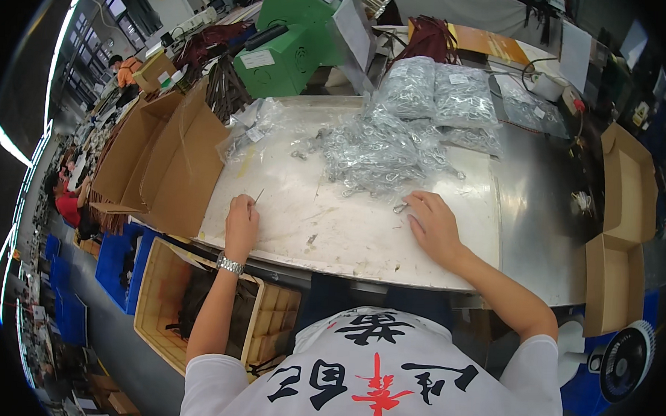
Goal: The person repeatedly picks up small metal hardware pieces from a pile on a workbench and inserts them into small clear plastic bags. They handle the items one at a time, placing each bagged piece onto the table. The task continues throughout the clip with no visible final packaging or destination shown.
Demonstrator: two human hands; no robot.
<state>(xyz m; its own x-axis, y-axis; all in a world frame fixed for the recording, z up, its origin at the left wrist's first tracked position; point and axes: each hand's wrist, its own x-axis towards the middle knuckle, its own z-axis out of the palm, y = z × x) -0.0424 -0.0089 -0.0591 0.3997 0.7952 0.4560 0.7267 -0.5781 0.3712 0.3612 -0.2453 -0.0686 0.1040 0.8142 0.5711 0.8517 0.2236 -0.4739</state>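
Observation:
My left hand (242, 224) is closed over the left part of the white work board (294, 240), gripping a thin, pin-like piece (259, 195) that sticks up from the fingertips. To the right, my right hand (435, 227) has its fingers bent around a small silvery metal clasp (400, 208) at the front edge of a pile. That pile (381, 154) is a heap of shiny metal clasps, lying in and on clear plastic bags. A few loose clasps (299, 155) lie at its left side.
Full clear bags of clasps (459, 94) lie behind the heap. A green machine (289, 47) stands at the back. Open cardboard boxes flank the board, one left (185, 162), one right (616, 275). Below are a yellow crate (270, 325) and a fan (626, 363). People sit far left.

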